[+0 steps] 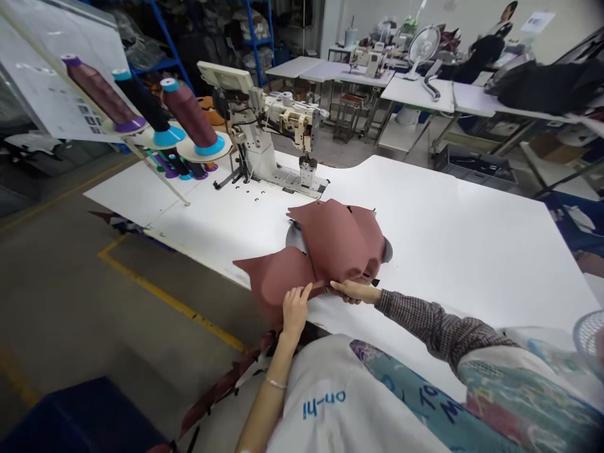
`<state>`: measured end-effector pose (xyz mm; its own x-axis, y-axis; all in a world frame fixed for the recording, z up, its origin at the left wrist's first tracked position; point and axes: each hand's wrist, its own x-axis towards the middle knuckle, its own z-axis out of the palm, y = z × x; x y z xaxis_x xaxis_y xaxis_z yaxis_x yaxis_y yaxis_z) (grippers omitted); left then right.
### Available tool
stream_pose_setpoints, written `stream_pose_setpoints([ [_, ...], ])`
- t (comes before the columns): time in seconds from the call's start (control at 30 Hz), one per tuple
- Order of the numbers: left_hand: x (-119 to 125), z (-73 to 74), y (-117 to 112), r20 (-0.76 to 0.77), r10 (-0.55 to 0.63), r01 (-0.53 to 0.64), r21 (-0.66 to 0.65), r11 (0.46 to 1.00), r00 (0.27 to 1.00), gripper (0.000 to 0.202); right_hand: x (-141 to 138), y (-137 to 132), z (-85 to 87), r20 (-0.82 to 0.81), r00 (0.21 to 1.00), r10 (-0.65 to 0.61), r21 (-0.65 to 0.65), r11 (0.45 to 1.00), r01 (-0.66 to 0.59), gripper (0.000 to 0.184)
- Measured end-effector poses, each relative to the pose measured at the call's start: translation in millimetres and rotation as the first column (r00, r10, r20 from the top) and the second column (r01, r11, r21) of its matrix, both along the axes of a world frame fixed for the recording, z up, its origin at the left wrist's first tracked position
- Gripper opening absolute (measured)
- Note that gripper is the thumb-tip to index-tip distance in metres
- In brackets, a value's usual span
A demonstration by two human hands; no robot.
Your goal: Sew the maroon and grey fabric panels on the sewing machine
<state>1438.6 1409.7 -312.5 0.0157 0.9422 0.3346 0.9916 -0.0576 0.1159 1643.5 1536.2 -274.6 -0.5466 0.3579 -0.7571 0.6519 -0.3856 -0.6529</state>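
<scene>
Reddish-brown leather panels (337,239), sewn or folded into a bulging cover, lie at the near edge of the white table, with grey padding (295,238) showing beneath. A pointed flap (278,277) of the same leather hangs partly over that edge. My left hand (296,308) is closed on the leather's near rim, thumb and index finger along a narrow strip. Close to it on the right, my right hand (353,292) pinches the same seam edge, its lower fingers curled under. The undersides of both grips are hidden.
Beyond the leather stands an industrial sewing machine (283,138). Large thread cones (191,113) sit on a stand at its left, with smaller spools below. A blue bin (89,418) is on the floor at lower left. More tables and a white fan (423,47) are behind.
</scene>
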Motion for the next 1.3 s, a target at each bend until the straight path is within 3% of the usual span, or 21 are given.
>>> stream_pose_setpoints([
  [0.13, -2, 2.2, -27, 0.046, 0.147, -0.148, 0.017, 0.989, 0.988, 0.039, -8, -17, -18.3, -0.134, 0.988, -0.080, -0.254, 0.966, 0.044, 0.057],
  [0.27, -8, 4.2, -45, 0.075, 0.212, -0.214, 0.025, 0.976, 0.974, 0.038, -25, -22, -30.0, -0.232, 0.969, -0.083, -0.373, 0.928, -0.010, 0.057],
  [0.47, -16, 5.0, -55, 0.092, 0.247, -0.252, 0.046, 0.967, 0.965, 0.039, -51, -17, -38.2, -0.235, 0.971, -0.051, -0.440, 0.896, -0.059, 0.058],
  [0.67, -23, 4.0, -65, 0.089, 0.265, -0.269, 0.039, 0.962, 0.960, 0.039, -70, -16, -41.8, -0.370, 0.922, -0.112, -0.520, 0.848, -0.106, 0.048],
  [0.8, -29, 7.7, -71, 0.081, 0.282, -0.287, 0.058, 0.956, 0.956, 0.039, -75, -20, -32.0, -0.305, 0.950, -0.063, -0.478, 0.873, -0.095, 0.047],
  [0.87, -34, 12.4, -76, 0.095, 0.267, -0.275, 0.090, 0.957, 0.959, 0.039, -81, -26, -21.8, -0.271, 0.961, -0.048, -0.349, 0.936, -0.052, 0.052],
  [0.93, -38, 20.0, -82, 0.109, 0.206, -0.218, 0.121, 0.968, 0.973, 0.038, -96, -32, -8.7, -0.287, 0.957, -0.038, -0.125, 0.992, 0.002, 0.056],
  [1.03, -42, 33.4, -90, 0.100, 0.119, -0.135, 0.171, 0.976, 0.988, 0.039, -138, -36, 17.4, -0.391, 0.920, -0.007, 0.163, 0.984, 0.077, 0.058],
  [1.1, -43, 37.9, -93, 0.101, 0.167, -0.187, 0.236, 0.954, 0.981, 0.037, -170, -33, 42.4, -0.494, 0.869, -0.026, 0.251, 0.953, 0.171, 0.061],
  [1.17, -45, 35.1, -93, 0.156, 0.318, -0.352, 0.333, 0.875, 0.935, 0.040, -193, -23, 75.8, -0.605, 0.795, -0.035, 0.328, 0.900, 0.289, 0.058],
  [1.23, -51, 27.2, -88, 0.240, 0.485, -0.541, 0.362, 0.759, 0.841, 0.064, -197, -9, 115.4, -0.687, 0.726, 0.006, 0.435, 0.805, 0.404, 0.052],
  [1.27, -55, 23.4, -84, 0.257, 0.533, -0.591, 0.336, 0.733, 0.806, 0.075, -190, 1, 135.7, -0.712, 0.701, 0.024, 0.488, 0.736, 0.470, 0.049],
  [1.3, -60, 21.1, -79, 0.248, 0.548, -0.601, 0.291, 0.745, 0.799, 0.079, -179, 11, 154.8, -0.739, 0.673, 0.028, 0.517, 0.664, 0.540, 0.048],
])
